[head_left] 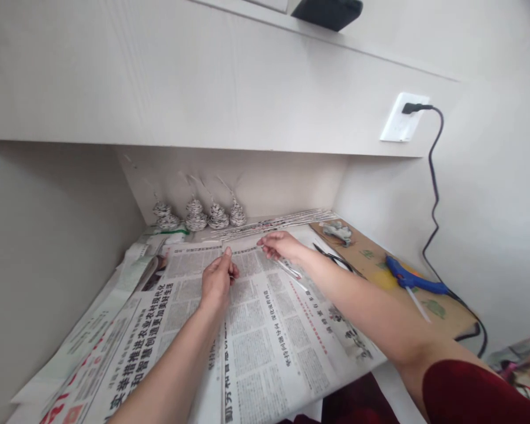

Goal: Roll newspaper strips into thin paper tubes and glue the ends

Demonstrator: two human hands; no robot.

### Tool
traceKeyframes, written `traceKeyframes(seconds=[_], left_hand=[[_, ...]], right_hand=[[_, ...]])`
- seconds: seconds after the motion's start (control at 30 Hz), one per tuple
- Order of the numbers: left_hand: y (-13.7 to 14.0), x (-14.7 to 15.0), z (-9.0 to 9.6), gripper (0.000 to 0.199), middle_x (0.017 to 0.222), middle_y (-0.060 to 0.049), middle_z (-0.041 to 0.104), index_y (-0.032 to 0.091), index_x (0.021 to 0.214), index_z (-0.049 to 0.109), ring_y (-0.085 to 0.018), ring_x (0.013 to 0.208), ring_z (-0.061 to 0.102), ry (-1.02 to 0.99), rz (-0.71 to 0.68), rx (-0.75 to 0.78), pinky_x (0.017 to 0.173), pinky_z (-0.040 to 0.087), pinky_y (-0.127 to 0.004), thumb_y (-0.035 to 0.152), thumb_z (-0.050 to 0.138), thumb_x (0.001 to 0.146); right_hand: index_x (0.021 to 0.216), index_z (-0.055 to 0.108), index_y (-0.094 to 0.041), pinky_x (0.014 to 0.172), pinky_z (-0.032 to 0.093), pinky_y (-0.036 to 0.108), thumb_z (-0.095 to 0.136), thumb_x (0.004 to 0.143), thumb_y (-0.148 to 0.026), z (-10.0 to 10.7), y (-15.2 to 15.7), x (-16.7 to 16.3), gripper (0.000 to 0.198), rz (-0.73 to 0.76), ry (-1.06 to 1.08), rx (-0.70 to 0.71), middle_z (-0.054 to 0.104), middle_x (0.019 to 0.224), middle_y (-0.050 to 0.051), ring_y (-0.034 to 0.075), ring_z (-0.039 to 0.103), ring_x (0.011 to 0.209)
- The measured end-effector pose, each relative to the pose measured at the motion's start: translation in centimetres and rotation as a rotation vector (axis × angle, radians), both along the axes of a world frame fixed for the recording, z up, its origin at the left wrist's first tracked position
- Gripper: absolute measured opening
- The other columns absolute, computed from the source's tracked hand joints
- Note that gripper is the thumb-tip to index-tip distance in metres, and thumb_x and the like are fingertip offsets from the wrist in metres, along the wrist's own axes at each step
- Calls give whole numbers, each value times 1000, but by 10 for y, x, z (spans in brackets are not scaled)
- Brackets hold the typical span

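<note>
My left hand [217,278] is above the newspaper [256,347], its fingers curled in and the thumb pointing up. Whatever those fingers hold, if anything, is too small to make out. Farther right, my right hand [279,244] has its fingertips pinched together, and their contents cannot be made out either. A thin white strip [297,278] runs from below the right hand across the newsprint; whether the hand touches it is unclear. Black-handled scissors [331,254] lie under the right forearm, partly hidden.
Several gourd-shaped coiled paper pieces [195,215] stand along the back wall. Beside them lie long rolled paper sticks [282,222]. At right, a cardboard sheet [371,265] bears a blue glue gun [408,277] and a grey crumpled piece [337,232]. A black cord [433,176] hangs from the socket [404,118].
</note>
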State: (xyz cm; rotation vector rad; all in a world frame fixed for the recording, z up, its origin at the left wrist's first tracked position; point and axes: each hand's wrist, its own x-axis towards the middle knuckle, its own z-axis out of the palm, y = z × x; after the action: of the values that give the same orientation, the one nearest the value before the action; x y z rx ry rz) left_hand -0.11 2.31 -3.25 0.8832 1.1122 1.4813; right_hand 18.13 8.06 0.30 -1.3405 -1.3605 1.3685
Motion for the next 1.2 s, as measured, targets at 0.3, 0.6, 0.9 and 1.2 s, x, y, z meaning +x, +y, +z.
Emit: traceKeyframes(seconds=[0.3, 0.6, 0.9, 1.2], left_hand=[[-6, 4, -2, 31, 60, 2, 54, 16, 68, 56, -8, 52, 46, 151, -135, 181, 48, 34, -19, 43, 71, 64], [-5, 4, -11, 34, 51, 4, 49, 18, 57, 48, -8, 49, 42, 381, -125, 243, 52, 33, -20, 41, 69, 67], [1, 0, -13, 16, 75, -3, 67, 20, 71, 68, -13, 63, 55, 487, -138, 376, 64, 41, -23, 29, 57, 78], [13, -26, -4, 25, 57, 1, 59, 16, 60, 60, -12, 54, 51, 527, 132, 278, 56, 39, -23, 38, 71, 65]], right_hand=[[87, 66, -15, 38, 29, 21, 58, 78, -42, -42, -36, 44, 30, -163, -107, 291, 54, 60, 0, 9, 44, 44], [89, 66, -14, 49, 37, 25, 55, 75, -47, -58, -35, 80, 37, -287, -220, 320, 52, 57, -1, 10, 41, 45], [91, 68, -17, 57, 42, 29, 53, 77, -47, -45, -42, 81, 36, -219, -530, 340, 63, 64, 3, 15, 53, 51], [94, 69, -18, 60, 43, 31, 51, 77, -47, -55, -35, 82, 39, -231, -589, 307, 66, 67, 3, 16, 56, 50]])
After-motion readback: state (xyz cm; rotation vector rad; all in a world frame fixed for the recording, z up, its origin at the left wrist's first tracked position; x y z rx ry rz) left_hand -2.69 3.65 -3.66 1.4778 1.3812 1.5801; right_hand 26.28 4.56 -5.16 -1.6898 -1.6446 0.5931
